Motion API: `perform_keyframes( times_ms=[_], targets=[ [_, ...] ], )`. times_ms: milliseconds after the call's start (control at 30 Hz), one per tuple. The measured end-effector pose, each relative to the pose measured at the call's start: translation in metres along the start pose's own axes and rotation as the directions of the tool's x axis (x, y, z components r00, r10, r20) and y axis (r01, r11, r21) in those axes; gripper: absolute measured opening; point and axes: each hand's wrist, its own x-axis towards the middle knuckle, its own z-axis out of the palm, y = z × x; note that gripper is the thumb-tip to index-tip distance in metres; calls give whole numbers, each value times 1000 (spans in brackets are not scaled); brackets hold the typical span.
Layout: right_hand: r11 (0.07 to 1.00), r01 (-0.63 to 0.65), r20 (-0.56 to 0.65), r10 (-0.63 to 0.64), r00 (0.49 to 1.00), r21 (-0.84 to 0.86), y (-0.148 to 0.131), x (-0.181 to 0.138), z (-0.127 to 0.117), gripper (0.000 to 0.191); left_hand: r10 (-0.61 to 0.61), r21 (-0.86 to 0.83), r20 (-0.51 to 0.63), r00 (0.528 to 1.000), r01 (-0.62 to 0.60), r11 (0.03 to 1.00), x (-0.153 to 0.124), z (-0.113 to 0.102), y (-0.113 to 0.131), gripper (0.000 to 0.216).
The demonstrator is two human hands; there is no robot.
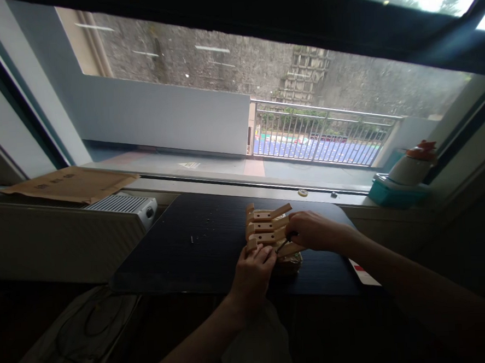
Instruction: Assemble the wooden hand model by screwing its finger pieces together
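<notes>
A pale wooden piece (264, 226) made of several slats lies on the dark table, with dark round holes in its blocks. Under its near end is something in clear wrapping (291, 265); what it is I cannot make out. My left hand (254, 271) is closed on the near end of the wooden piece, fingers bent over the edge. My right hand (317, 230) comes in from the right, wrapped round a dark-handled screwdriver (293, 235). Its thin shaft points down and left to the wood beside my left fingertips. The tip is hidden there.
The dark table (169, 262) carries a small pale peg-like piece (192, 239) and crumbs. On the sill are a tape roll (303, 192) and a teal box (395, 191) with an orange-topped bottle (414, 163). A brown envelope (70, 184) lies on the white radiator (65, 236).
</notes>
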Motion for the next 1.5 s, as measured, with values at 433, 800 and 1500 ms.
perform_keyframes(
  times_ms=[433,800,1500],
  targets=[
    [985,142,-97,-133,986,96,7,10,-1,15,-8,18,20,1000,8,1000,1,1,0,29],
    [990,86,-76,-78,994,109,8,12,-2,14,-14,24,12,1000,14,1000,1,0,1,30],
    [992,-24,-43,29,999,123,2,2,-22,26,5,29,1,1000,-5,1000,0,-2,1,31]
  ],
)
